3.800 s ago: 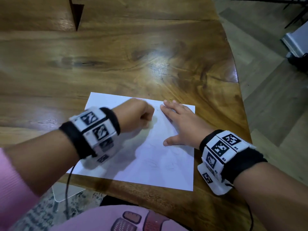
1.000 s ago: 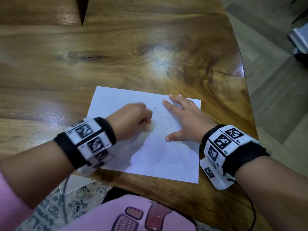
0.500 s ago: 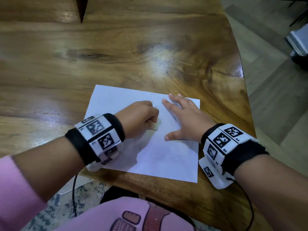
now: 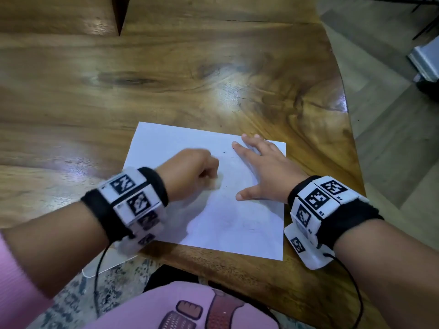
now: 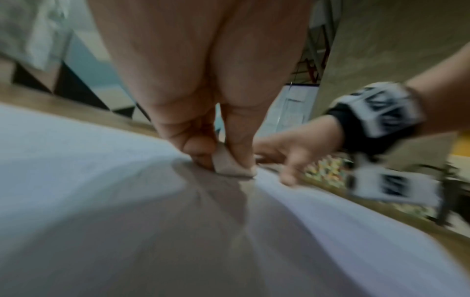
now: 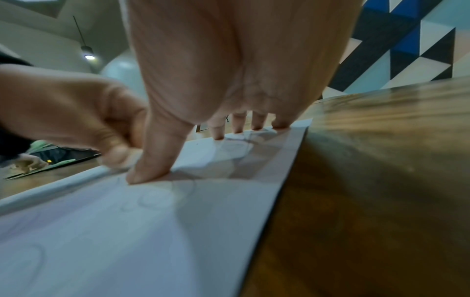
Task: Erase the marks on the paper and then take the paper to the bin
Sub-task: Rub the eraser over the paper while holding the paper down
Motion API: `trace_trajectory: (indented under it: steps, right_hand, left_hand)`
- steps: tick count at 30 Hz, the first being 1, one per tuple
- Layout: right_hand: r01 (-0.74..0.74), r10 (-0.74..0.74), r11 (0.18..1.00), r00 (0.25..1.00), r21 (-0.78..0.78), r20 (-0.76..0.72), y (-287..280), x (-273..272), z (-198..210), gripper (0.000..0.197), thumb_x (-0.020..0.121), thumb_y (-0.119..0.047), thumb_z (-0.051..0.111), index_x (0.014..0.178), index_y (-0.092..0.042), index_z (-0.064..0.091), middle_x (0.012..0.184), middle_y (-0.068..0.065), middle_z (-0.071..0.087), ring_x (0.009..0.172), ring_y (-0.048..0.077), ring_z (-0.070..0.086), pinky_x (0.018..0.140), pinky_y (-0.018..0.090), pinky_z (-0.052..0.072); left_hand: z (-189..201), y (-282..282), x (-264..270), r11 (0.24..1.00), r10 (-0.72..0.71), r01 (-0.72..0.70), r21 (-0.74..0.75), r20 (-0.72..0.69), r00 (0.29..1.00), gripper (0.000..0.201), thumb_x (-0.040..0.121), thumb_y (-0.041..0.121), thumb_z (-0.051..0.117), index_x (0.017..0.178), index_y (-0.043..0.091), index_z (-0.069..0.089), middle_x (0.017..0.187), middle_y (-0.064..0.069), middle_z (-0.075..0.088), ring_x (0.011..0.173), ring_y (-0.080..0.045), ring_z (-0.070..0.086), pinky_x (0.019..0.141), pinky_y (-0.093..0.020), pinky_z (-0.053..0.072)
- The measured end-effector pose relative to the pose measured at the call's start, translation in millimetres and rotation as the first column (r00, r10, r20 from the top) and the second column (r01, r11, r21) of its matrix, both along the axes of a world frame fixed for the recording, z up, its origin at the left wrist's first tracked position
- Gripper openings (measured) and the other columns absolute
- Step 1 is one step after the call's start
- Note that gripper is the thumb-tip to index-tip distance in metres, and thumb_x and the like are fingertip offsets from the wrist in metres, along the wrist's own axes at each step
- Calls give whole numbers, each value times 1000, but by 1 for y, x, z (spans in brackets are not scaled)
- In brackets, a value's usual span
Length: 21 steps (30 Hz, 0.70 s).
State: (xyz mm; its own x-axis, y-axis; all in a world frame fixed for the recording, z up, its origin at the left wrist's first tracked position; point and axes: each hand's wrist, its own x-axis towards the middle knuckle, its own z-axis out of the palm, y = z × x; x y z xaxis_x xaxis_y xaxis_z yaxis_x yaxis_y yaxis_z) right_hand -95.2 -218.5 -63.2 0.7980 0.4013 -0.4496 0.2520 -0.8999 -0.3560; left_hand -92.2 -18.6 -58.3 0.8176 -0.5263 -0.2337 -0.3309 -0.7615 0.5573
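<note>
paper white | eraser beige | table brown woodgrain | sleeve pink | wall blue-black triangles

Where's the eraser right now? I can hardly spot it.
The eraser is pinched in the left hand, its tip pressed on the paper near the sheet's middle, just left of the right hand lying flat on the sheet.

Glossy wooden table — grey plank floor, patterned rug
</note>
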Motion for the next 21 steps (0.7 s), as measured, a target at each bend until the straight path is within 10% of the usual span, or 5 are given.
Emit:
trace_trajectory:
  steps: [4,11,16,21]
  right_hand:
    - [-3,3,1000,1000,2,4,0,-1,-1,110,70,-56,72,149,-36,-1,157,-14,-13,144,10,-15,115,28,4]
    - [2,-2,1000,1000,5,0,0,-1,-1,109,70,-55,72,149,-35,0,157,-13,-12,144,11,-14,116,29,4]
    - [6,-7,1000,1000,14,3,-1,-1,-2,109,70,-54,73,149,-35,1,157,-14,-12,144,11,-13,116,29,4]
    - [9,-9,1000,1000,14,-1,-1,-2,-2,109,70,-55,73,149,-35,1,157,-13,-11,145,12,-13,116,31,4]
  left_hand:
    - [-1,20,-32,978,-202,205,18,-123,972,9,74,19,62,68,12,63,76,2,55,69,-14,51,62,-18,38]
    - [-3,-1,4,1000,-11,10,22,33,999,13,76,16,68,68,10,59,72,2,47,69,-19,46,61,-25,29]
    - [0,22,-33,975,-212,221,31,-182,960,5,73,15,66,68,15,65,73,6,54,70,-13,52,61,-13,34]
    - [0,-1,5,998,13,-15,56,33,999,10,76,18,68,72,10,62,76,0,52,71,-19,48,63,-25,32]
